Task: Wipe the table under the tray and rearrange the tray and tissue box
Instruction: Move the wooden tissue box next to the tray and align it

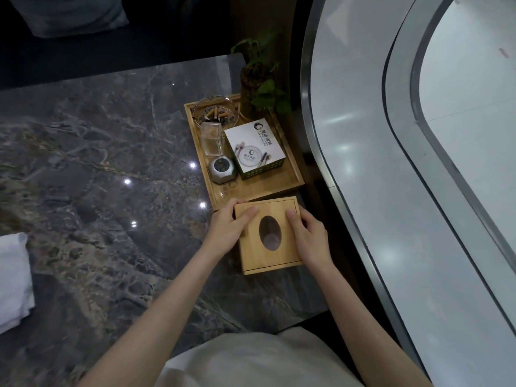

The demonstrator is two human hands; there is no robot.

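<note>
- Head view: two bare hands, both on one wooden tissue box (268, 236) that stands on the dark marble table (97, 163).
- Left hand (227, 233): palm against the box's left side, fingers (247, 213) curled over its top near the far-left corner, grasping the box.
- Right hand (308, 237): lies on the right part of the box top, fingers (293, 219) extended flat toward the far edge, thumb at the side; pressing or holding the box, not clenched.
- Box lid has one oval opening (269, 233), lying between the two sets of fingers; no tissue can be made out in it.
- One wooden tray (290, 174) sits just beyond the fingertips; box's far edge is at or touching the tray's near rim, contact cannot be confirmed.
- Tray contents, counted, all beyond the fingers: one glass ashtray (216, 113) with several cigarette butts (count unclear); one clear plastic holder (212, 139); one small grey hexagonal device (222, 169); one white printed box (254, 148); one potted plant (259, 85) at the far-right corner.
- One white folded cloth (12, 280) lies on the table well to the left of the left hand, untouched.
- Curved grey railing (349, 191) runs to the right of the right hand.
</note>
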